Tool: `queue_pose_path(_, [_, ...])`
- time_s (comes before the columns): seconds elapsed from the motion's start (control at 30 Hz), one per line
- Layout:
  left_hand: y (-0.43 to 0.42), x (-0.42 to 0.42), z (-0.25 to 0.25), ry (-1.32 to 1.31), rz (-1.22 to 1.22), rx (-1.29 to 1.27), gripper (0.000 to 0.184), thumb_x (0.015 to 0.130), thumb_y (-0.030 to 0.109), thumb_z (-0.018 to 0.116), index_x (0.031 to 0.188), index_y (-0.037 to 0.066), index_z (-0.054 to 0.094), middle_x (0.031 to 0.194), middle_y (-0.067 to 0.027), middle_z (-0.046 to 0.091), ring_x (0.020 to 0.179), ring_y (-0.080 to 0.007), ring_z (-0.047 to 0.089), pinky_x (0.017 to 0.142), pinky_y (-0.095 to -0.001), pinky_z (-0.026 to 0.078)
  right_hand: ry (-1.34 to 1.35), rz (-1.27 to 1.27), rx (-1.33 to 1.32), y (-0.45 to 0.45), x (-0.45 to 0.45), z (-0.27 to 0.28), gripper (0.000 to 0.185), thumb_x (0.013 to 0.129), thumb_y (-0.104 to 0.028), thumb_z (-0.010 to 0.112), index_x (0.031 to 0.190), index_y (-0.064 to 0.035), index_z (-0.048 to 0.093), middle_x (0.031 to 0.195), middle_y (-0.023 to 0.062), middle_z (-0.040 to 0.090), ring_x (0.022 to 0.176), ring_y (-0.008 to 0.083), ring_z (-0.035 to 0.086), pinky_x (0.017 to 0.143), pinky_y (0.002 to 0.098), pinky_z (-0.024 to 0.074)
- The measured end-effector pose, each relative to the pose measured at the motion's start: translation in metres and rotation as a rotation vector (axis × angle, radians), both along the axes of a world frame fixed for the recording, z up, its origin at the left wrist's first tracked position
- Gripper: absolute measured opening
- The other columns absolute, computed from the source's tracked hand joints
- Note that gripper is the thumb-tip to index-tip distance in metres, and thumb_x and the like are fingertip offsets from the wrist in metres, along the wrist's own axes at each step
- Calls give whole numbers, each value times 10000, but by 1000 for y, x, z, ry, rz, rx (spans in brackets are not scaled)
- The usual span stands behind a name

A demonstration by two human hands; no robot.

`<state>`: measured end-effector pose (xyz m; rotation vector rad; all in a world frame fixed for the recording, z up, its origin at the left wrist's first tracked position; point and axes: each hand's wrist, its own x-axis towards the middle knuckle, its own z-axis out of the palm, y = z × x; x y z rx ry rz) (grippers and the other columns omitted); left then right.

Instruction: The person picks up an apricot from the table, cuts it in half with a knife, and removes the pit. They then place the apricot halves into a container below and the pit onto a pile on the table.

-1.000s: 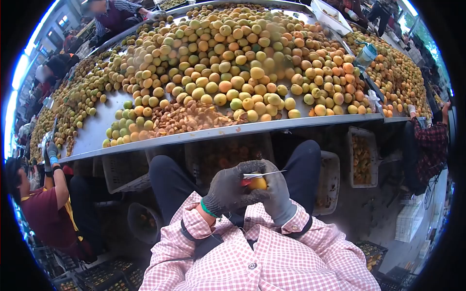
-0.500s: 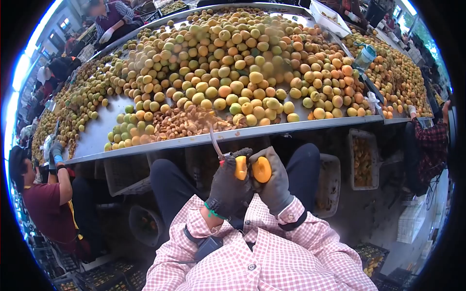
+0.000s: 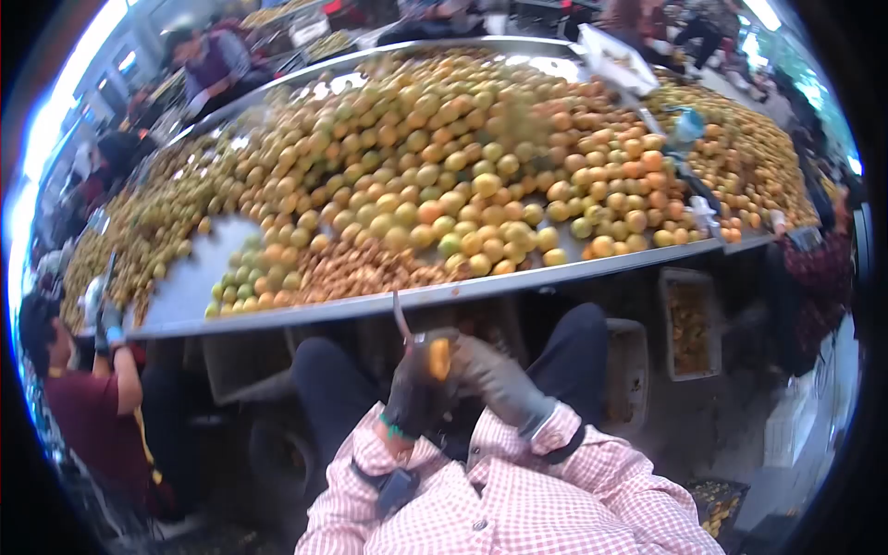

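Observation:
In front of my lap, my left hand (image 3: 418,387), in a dark grey glove, is closed around a small knife (image 3: 401,314) whose blade points up toward the table edge. An orange apricot half (image 3: 439,358) is held in the same hand, against the fingers. My right hand (image 3: 495,377), in a grey glove, lies against the left one beside the fruit. Motion blur smears its fingers, and whether anything is in them is hidden. Past the table rim, pits and scraps (image 3: 370,270) are heaped close to me, with whole apricots (image 3: 425,185) piled behind them.
The metal table's raised rim (image 3: 370,308) runs just beyond my knees. Crates (image 3: 690,324) stand under and beside it. A white tray (image 3: 615,63) and a blue bottle (image 3: 687,128) sit at the right. Co-workers surround the tables, one person (image 3: 88,407) at the left.
The cut apricot half in my right hand no longer shows; that hand has moved left against my left hand. The view has tilted, so the table appears lower.

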<state>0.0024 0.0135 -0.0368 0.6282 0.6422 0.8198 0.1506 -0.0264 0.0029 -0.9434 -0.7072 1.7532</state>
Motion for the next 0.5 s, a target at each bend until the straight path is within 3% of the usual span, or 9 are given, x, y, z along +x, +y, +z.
queue_pose_path(0.03, [-1, 7, -6, 176, 74, 201, 500, 956, 489, 412, 1179, 66, 556, 878, -74, 618, 749, -214, 611, 717, -337, 507, -68, 12, -131, -5, -7, -2, 396, 976, -271, 487, 1289, -29, 462, 1125, 61, 589, 1021, 141, 570, 868, 262, 475])
queue_pose_path(0.07, [3, 8, 1, 493, 51, 702, 458, 957, 430, 440, 1152, 39, 578, 962, -95, 628, 876, -230, 603, 816, -357, 479, -301, -112, 96, -6, -17, -24, 344, 951, -223, 544, 1228, -21, 511, 1074, 55, 610, 985, 120, 565, 852, 248, 477])
queue_pose_path(0.1, [8, 6, 15, 752, 67, 1232, 417, 957, 370, 467, 1125, 12, 599, 1045, -117, 638, 1002, -245, 596, 914, -377, 451, -263, -185, 43, -7, -19, -22, 391, 876, -283, 654, 1174, -48, 561, 1051, 56, 625, 966, 137, 573, 870, 288, 458])
queue_pose_path(0.13, [9, 9, 23, 751, 76, 1340, 331, 929, 274, 535, 1101, 2, 615, 1064, -117, 639, 994, -259, 601, 913, -383, 454, -293, -215, 54, -9, -15, -17, 376, 845, -230, 689, 1149, -47, 564, 1048, 66, 618, 966, 140, 569, 881, 288, 451])
queue_pose_path(0.17, [7, 7, 14, 301, -5, 513, 425, 870, 333, 624, 1160, 25, 582, 1081, -101, 638, 973, -206, 626, 866, -363, 495, -460, -290, 76, -10, -15, -22, 378, 832, -188, 698, 1144, -43, 541, 1029, 66, 607, 950, 143, 559, 895, 297, 439])
queue_pose_path(0.2, [4, 13, -10, 384, 152, 414, 352, 922, 369, 559, 1038, 38, 589, 821, -60, 631, 660, -156, 619, 645, -291, 533, -464, -397, 143, -12, -17, -40, 309, 823, -177, 699, 1059, -55, 540, 944, 54, 579, 927, 149, 551, 890, 289, 437])
queue_pose_path(0.33, [62, -15, -61, 166, -372, 618, 417, 910, 331, 586, 1157, 4, 509, 812, -44, 599, 656, -141, 579, 622, -292, 506, -70, -333, -46, -20, 14, -32, 274, 825, -177, 696, 996, -71, 510, 846, 18, 534, 817, 116, 518, 770, 267, 438])
queue_pose_path(0.43, [112, -48, -70, 8, -773, 779, 530, 897, 293, 613, 1276, -29, 430, 802, -28, 567, 652, -126, 538, 599, -294, 480, 306, 215, -34, -27, 6, -103, 351, 862, -372, 647, 1039, -99, 515, 865, 12, 534, 849, 62, 489, 748, 230, 411])
queue_pose_path(0.5, [100, -44, -53, -48, -904, 836, 573, 893, 280, 622, 1316, -40, 403, 799, -23, 556, 651, -121, 525, 591, -294, 471, 370, 294, -251, -36, -4, -66, 412, 942, -264, 525, 1291, -49, 489, 1199, 142, 567, 1072, 218, 569, 945, 322, 443])
